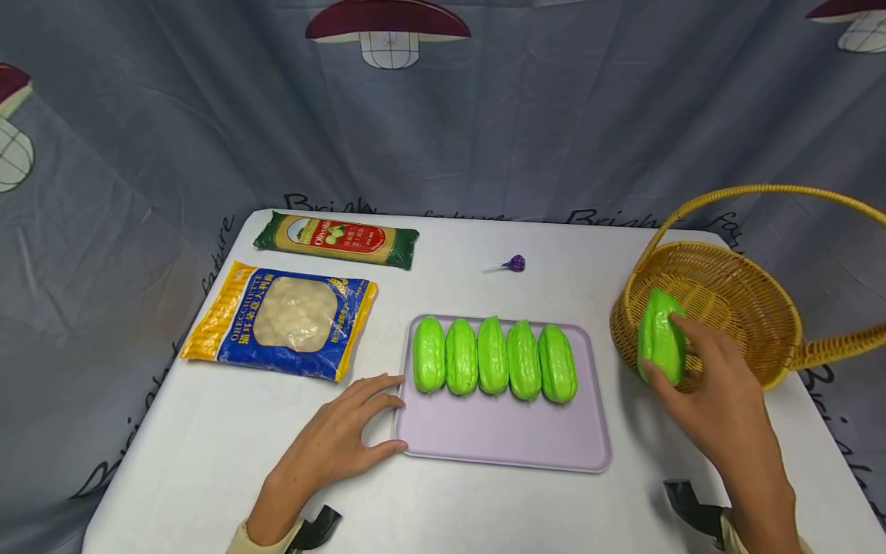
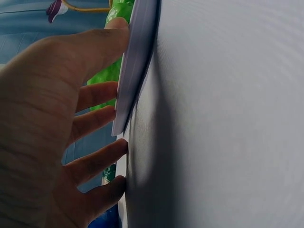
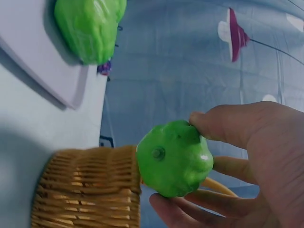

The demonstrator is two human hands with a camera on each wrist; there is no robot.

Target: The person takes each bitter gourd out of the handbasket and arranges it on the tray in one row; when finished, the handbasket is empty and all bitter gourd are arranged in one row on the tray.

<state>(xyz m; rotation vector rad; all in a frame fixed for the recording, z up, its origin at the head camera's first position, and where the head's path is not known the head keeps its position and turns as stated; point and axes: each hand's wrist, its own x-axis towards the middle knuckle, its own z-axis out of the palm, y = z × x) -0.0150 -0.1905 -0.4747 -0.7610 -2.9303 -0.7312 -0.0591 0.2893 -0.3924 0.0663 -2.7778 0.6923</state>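
My right hand (image 1: 723,385) holds a bright green ribbed gourd (image 1: 661,337) between thumb and fingers at the near left rim of a wicker basket (image 1: 737,281). The right wrist view shows the gourd's stem end (image 3: 158,153) above the woven wall. Several matching gourds (image 1: 492,358) lie side by side in a row on a lilac tray (image 1: 501,435). Beside the tray's left edge, my left hand (image 1: 339,435) is spread, with thumb and fingertips at the rim. In the left wrist view, the thumb (image 2: 116,35) lies against the tray's side.
A blue and yellow bag of orecchiette (image 1: 294,319) lies left of the tray, with a green-ended pasta packet (image 1: 339,240) behind it. A purple lollipop (image 1: 515,263) is farther back. The basket's tall handle (image 1: 761,188) arches upward at right. A grey curtain (image 1: 484,138) hangs behind the white table.
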